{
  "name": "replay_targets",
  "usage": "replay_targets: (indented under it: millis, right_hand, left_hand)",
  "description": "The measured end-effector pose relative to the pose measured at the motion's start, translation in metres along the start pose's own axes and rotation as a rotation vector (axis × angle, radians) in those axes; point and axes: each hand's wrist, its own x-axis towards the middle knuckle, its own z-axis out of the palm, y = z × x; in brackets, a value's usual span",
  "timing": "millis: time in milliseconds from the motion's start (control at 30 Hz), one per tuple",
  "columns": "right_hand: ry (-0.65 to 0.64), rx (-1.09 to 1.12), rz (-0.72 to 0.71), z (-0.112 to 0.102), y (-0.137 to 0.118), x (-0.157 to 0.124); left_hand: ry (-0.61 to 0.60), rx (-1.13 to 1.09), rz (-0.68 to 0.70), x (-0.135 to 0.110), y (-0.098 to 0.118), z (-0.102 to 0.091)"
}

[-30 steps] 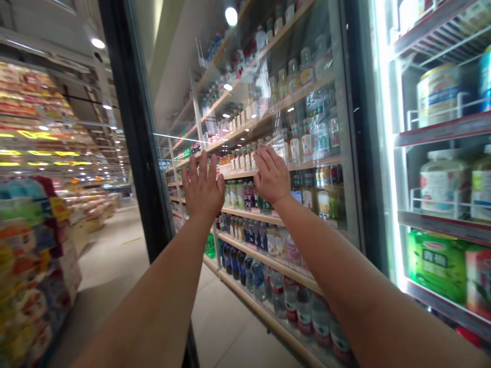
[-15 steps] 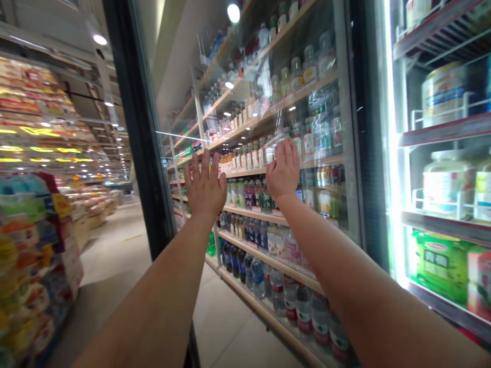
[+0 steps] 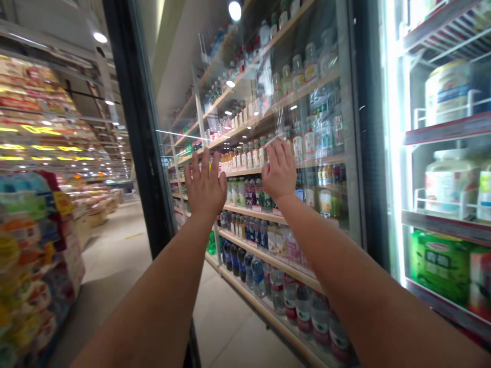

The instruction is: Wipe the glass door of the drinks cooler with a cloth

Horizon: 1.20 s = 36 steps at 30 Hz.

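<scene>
Both my hands are raised in front of a tall glass door (image 3: 245, 128) with a dark frame, which stands swung open. My left hand (image 3: 206, 186) lies flat toward the glass, fingers spread and thumb out, with nothing in it. To its right, my right hand (image 3: 280, 171) rests against the pane, its fingers closer together and slightly bent. Its palm side is hidden, and no held thing shows. Through the glass appear shelves with rows of drink bottles (image 3: 251, 153), and lamp reflections lie across the pane.
A lit cooler (image 3: 447, 128) on the right holds white jars (image 3: 448, 179) and a green carton (image 3: 439, 266) on wire-fronted shelves. Stacked colourful packages (image 3: 30, 245) stand at the left beside an aisle (image 3: 118, 230). Large bottles (image 3: 303, 306) line the lowest shelf beyond the door.
My right hand has shifted slightly left across the glass. My left hand keeps its place. The view has moved very slightly.
</scene>
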Motion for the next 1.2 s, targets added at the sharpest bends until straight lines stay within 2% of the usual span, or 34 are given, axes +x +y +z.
replay_targets:
  millis: [100, 267, 333, 400, 500, 567, 600, 733, 767, 800, 900, 967, 1033, 1133, 1200]
  right_hand:
    - [-0.053, 0.022, -0.043, -0.005, -0.002, -0.001]
    - [-0.248, 0.158, -0.395, -0.012, 0.0, -0.007]
    - [-0.275, 0.169, -0.462, -0.011, 0.001, -0.009]
    - [-0.24, 0.134, -0.412, -0.009, 0.003, -0.01]
    - [-0.101, 0.057, -0.19, -0.006, 0.005, -0.009]
    - [-0.049, 0.034, -0.109, -0.006, 0.005, -0.008]
    - [-0.067, 0.039, -0.136, -0.007, 0.004, -0.008]
    - [-0.315, 0.128, -0.513, -0.012, 0.001, -0.01]
    - [-0.345, 0.137, -0.554, -0.013, 0.0, -0.011]
    - [-0.338, 0.131, -0.54, -0.013, 0.0, -0.011]
    - [-0.184, 0.068, -0.319, -0.011, 0.002, -0.012]
    - [-0.109, 0.038, -0.227, -0.008, 0.004, -0.012]
    - [-0.136, 0.051, -0.275, -0.007, 0.005, -0.013]
    - [-0.253, 0.109, -0.46, -0.008, 0.004, -0.015]
    - [-0.25, 0.12, -0.494, -0.009, 0.004, -0.016]
  left_hand:
    - [-0.009, 0.031, -0.008, -0.001, 0.0, 0.0]
    - [-0.013, 0.083, -0.015, -0.004, -0.002, 0.003]
    - [-0.018, 0.098, -0.012, -0.005, -0.003, 0.005]
    - [-0.021, 0.11, -0.006, -0.005, -0.002, 0.005]
    - [-0.027, 0.113, -0.008, -0.005, 0.0, 0.004]
    - [-0.036, 0.098, -0.016, -0.005, 0.001, 0.003]
    - [-0.04, 0.088, -0.02, -0.006, 0.001, 0.002]
    - [-0.035, 0.079, -0.018, -0.007, 0.001, 0.002]
    - [-0.033, 0.083, -0.015, -0.007, 0.001, 0.002]
    - [-0.03, 0.087, -0.012, -0.007, 0.001, 0.002]
    - [-0.021, 0.097, -0.012, -0.007, 0.0, 0.004]
    - [-0.025, 0.101, -0.015, -0.007, 0.0, 0.004]
    - [-0.04, 0.107, -0.02, -0.008, 0.0, 0.004]
    - [-0.053, 0.117, -0.021, -0.008, 0.001, 0.003]
    - [-0.044, 0.115, -0.018, -0.008, 0.002, 0.003]
